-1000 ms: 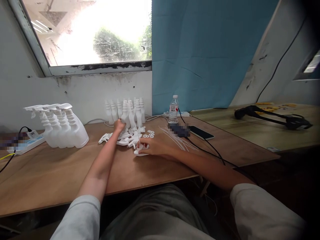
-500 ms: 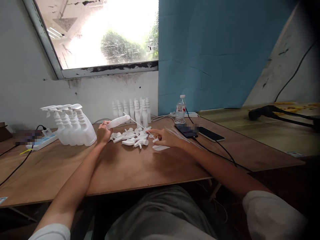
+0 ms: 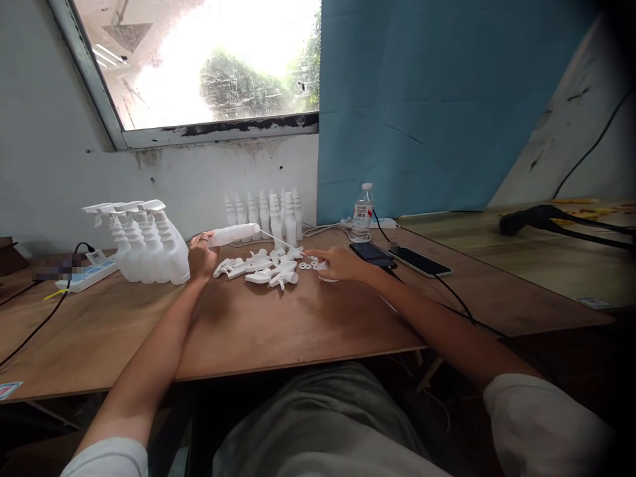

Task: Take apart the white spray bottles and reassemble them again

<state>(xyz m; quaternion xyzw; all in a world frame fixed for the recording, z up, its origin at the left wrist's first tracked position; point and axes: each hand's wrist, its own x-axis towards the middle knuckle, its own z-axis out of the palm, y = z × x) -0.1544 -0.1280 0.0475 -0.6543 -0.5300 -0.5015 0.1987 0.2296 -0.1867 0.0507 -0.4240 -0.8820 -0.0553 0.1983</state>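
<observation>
My left hand [image 3: 202,257] is closed round the base of a white bottle [image 3: 231,234], which lies nearly level above the table with its mouth to the right. A thin white tube [image 3: 279,239] runs from that mouth down toward my right hand [image 3: 338,264]. The right fingers are bent, the index finger and thumb at the tube's far end; the exact contact is too small to tell. Below the bottle lies a pile of white spray heads [image 3: 259,273]. Small white rings [image 3: 305,265] are on the table beside the right fingertips.
Assembled white spray bottles [image 3: 149,248] stand at the left, near a power strip [image 3: 94,275]. Behind the pile stand several white bottles [image 3: 275,218]. A clear water bottle [image 3: 362,215] and two phones [image 3: 422,261] are at the right, with black cables trailing across the table [image 3: 278,331].
The held bottle has tipped closer to level. My right hand has moved slightly right and up, and the tube now slants down to its fingertips. The camera view has shifted a little.
</observation>
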